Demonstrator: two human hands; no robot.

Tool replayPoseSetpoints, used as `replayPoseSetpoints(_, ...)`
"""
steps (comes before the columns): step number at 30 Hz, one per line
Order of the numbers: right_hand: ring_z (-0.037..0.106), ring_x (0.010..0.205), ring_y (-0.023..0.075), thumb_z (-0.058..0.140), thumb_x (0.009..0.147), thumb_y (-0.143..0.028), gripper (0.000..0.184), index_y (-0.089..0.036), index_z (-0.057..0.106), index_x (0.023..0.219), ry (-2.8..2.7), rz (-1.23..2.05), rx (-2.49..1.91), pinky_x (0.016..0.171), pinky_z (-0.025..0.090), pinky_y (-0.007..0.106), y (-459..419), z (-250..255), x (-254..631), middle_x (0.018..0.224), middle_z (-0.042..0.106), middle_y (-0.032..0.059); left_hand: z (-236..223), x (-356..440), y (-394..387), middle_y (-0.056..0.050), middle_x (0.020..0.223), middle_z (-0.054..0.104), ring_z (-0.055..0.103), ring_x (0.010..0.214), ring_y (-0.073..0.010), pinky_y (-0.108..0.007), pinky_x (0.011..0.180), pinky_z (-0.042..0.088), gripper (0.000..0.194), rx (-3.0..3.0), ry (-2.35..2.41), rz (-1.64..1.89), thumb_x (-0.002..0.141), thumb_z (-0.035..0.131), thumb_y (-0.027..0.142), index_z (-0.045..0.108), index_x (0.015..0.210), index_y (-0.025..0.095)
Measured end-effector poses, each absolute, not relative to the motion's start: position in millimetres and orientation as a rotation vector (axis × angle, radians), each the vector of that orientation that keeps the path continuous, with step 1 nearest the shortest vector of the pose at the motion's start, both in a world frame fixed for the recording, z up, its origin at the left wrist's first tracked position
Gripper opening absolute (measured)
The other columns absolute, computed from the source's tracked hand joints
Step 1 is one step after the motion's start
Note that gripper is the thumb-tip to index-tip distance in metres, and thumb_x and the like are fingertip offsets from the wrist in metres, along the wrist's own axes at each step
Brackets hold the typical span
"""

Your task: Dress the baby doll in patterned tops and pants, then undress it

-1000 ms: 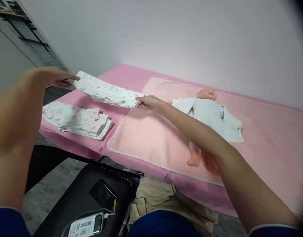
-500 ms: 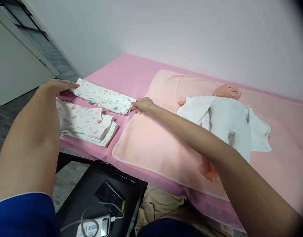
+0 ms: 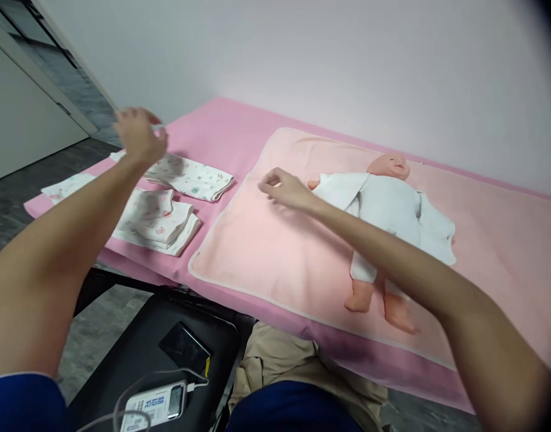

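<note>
My left hand [image 3: 141, 137] is raised above the far-left end of the pink bed, fingers bent and apart, slightly blurred. A small pale spot by its fingertips is unclear. Just below it lies a folded white cloth with a small green and pink print [image 3: 192, 177], partly hidden by the hand. Nearer me, a folded stack of white baby clothes with pink print [image 3: 156, 222] is partly covered by my left forearm. My right hand [image 3: 286, 189] hovers over the peach mat, fingers loosely curled and nothing visible in them. Beyond it lies a baby doll [image 3: 387, 204] in a white top.
The peach mat [image 3: 248, 258] with white edging covers much of the pink bed [image 3: 221, 129], which stands against a wall. A black padded seat [image 3: 135, 345] in front holds a phone [image 3: 185, 348] and a power bank with a cable [image 3: 153, 408]. A door [image 3: 27, 114] is at left.
Both hands have let go of the printed cloth, which now lies folded on the bed behind the clothes stack. My left hand has risen; my right hand has moved right, over the mat.
</note>
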State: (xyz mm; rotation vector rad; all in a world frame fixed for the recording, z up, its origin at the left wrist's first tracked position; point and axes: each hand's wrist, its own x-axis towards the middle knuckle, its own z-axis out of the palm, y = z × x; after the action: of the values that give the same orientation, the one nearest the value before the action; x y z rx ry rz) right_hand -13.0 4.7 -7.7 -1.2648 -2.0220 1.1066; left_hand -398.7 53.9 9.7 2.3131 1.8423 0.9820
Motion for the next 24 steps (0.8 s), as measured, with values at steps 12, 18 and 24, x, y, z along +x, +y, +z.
replayPoseSetpoints(12,0.060,0.144,0.0434,0.052,0.105,-0.025,0.048,-0.002,0.073,0.143,-2.502,-0.137,-1.825,0.124,0.046,0.058,49,9,229,0.152,0.069,0.0294,-55,34,64,-0.020,0.156,0.064,0.054,0.144,-0.0398,-0.054,0.118,0.043,0.059,2.511,1.472,0.766,0.104,0.064,0.054,0.057,0.148,0.016)
replayPoseSetpoints(18,0.056,0.151,0.0344,0.037,0.111,-0.023,0.056,-0.004,0.065,0.155,-2.529,-0.066,-1.749,0.126,0.042,0.043,46,-2,235,0.163,0.063,0.0238,-65,61,72,-0.022,0.144,0.072,0.062,0.136,-0.0401,-0.054,0.119,0.039,0.045,2.527,1.640,0.709,0.112,0.042,0.037,0.061,0.144,0.013)
replayPoseSetpoints(24,0.069,0.132,0.0381,0.069,0.094,-0.032,0.050,-0.009,0.076,0.138,-2.425,-0.015,-1.898,0.114,0.047,0.045,73,-6,199,0.142,0.075,0.0237,-75,54,79,-0.022,0.122,0.077,0.068,0.124,-0.0398,-0.053,0.113,0.042,0.039,2.489,1.697,0.764,0.111,0.036,0.025,0.064,0.135,0.012)
